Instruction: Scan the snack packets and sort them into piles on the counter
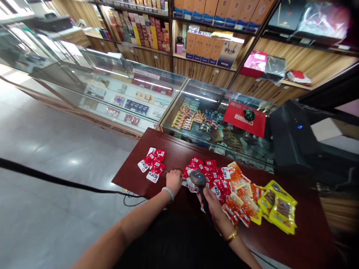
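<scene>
My right hand is wrapped around the handle of a black barcode scanner, its head over the red packets. At the left edge of the pile, my left hand has its fingers closed on the edge of a red-and-white snack packet, partly hidden by the scanner. More red snack packets lie heaped under and beyond the scanner. Right of them are orange packets and yellow packets. A small separate group of red packets rests left of my left hand.
The dark red tabletop stands against a glass display counter. On the glass, a computer mouse sits on a red mat. A black monitor stands at right. A black cable crosses at left.
</scene>
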### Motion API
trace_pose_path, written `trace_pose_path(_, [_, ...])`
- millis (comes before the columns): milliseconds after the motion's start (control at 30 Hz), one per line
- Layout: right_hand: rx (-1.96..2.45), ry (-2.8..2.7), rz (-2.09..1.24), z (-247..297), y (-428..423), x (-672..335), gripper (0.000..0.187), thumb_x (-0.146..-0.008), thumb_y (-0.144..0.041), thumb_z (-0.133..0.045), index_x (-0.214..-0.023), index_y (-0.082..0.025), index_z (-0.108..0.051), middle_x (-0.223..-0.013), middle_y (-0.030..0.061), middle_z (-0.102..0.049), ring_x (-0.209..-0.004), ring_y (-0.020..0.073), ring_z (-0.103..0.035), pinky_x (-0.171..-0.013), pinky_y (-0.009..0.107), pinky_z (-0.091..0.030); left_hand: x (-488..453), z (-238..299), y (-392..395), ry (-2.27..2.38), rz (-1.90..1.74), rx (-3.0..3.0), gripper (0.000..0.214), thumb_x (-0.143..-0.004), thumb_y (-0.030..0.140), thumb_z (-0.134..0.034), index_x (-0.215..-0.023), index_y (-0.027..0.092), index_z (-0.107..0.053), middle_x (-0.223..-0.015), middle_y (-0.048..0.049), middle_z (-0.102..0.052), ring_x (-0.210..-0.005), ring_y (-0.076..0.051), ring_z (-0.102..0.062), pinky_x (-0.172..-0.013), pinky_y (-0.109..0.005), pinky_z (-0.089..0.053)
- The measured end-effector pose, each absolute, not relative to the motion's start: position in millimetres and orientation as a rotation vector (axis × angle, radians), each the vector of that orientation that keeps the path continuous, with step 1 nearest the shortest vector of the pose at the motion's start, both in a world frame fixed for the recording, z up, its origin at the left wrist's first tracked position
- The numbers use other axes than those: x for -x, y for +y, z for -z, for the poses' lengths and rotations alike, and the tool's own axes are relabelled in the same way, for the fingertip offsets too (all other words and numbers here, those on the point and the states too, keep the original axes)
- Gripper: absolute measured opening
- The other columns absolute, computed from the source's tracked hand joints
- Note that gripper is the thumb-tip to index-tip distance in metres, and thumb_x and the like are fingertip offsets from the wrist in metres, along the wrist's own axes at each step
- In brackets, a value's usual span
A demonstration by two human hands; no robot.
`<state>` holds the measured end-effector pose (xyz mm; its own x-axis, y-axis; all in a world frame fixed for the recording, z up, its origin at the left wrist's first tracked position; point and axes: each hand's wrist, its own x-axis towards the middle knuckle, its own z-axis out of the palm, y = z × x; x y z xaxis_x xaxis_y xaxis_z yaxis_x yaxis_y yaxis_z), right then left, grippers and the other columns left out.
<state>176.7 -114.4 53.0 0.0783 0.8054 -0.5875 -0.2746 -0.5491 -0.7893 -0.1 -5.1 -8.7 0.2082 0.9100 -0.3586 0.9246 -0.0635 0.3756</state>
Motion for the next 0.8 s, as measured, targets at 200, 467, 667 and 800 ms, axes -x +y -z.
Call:
trace_pose_path(200, [1.498, -0.556, -1.702, -50.1, -106.1, -161.9, 0.053, -0.071, -0.069, -0.064, -0.093, -0.021, -0.058, -0.053, -0.0061, -0.054, -0.040, 0.0091, -0.044, -0.039, 0.020, -0.031, 33.6, 8.1, -8.4, 1.718, -0.124, -1.651, 0.011, -0.085, 0.030, -0.057, -0.093, 0.022, -0.055, -0.079, -0.0005, -0.064, -0.074, -0.015, -0.059, -0.068, -0.025, -0.035])
trace_pose_path(467, [1.413, -0.630, -1.805, -47.8, -96.1, -142.0, 0.046, -0.075, -0.065, -0.063, -0.086, -0.021, -0.058, -0.053, -0.0064, -0.053, -0.040, 0.0079, -0.043, -0.040, 0.019, -0.031, 63.3, 3.8, -23.5, 1.707, -0.283, -1.686, 0.004, -0.082, 0.016, -0.052, -0.081, 0.019, -0.054, -0.079, -0.0021, -0.062, -0.076, -0.015, -0.057, -0.070, -0.024, -0.036])
trace_pose_path(667, [1.415, -0.590, -1.830, -41.0, -98.8, -137.8, 0.048, -0.074, -0.065, -0.065, -0.093, -0.021, -0.058, -0.055, -0.0058, -0.054, -0.044, 0.0093, -0.046, -0.041, 0.019, -0.032, 90.1, -4.9, -11.6, 1.778, -0.362, -1.771, 0.008, -0.086, 0.027, -0.052, -0.082, 0.020, -0.054, -0.080, -0.0027, -0.061, -0.078, -0.016, -0.056, -0.072, -0.025, -0.037])
trace_pose_path(800, [1.433, -0.603, -1.816, -45.5, -102.6, -140.9, 0.051, -0.072, -0.067, -0.065, -0.092, -0.020, -0.059, -0.055, -0.0056, -0.054, -0.043, 0.0098, -0.045, -0.041, 0.021, -0.031, 108.1, -12.2, 7.5, 1.982, -0.313, -1.774, 0.012, -0.088, 0.032, -0.052, -0.087, 0.021, -0.056, -0.084, -0.0042, -0.062, -0.082, -0.019, -0.057, -0.077, -0.028, -0.038])
